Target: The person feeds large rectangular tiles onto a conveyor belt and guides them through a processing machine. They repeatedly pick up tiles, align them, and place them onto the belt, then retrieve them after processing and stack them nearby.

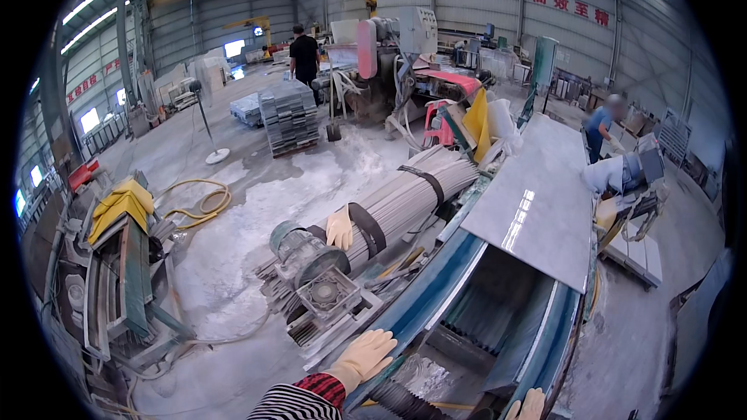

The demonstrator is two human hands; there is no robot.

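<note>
My left hand [364, 356], in a pale yellow glove with a striped and red plaid sleeve, rests flat on the blue-green rim [424, 295] of a machine frame. Only the gloved fingers of my right hand [530, 405] show at the lower edge, lying on the frame's other rail. A large polished grey stone slab [537, 202] lies on the machine ahead of both hands. Neither hand holds anything.
A strapped bundle of grey strips [408, 198] with a loose glove [340, 228] on it lies left of the slab, beside a grey motor [311, 264]. A yellow hose [204, 204] curls on the wet floor. One person stands far back by stacked slabs [289, 115]; another works at right.
</note>
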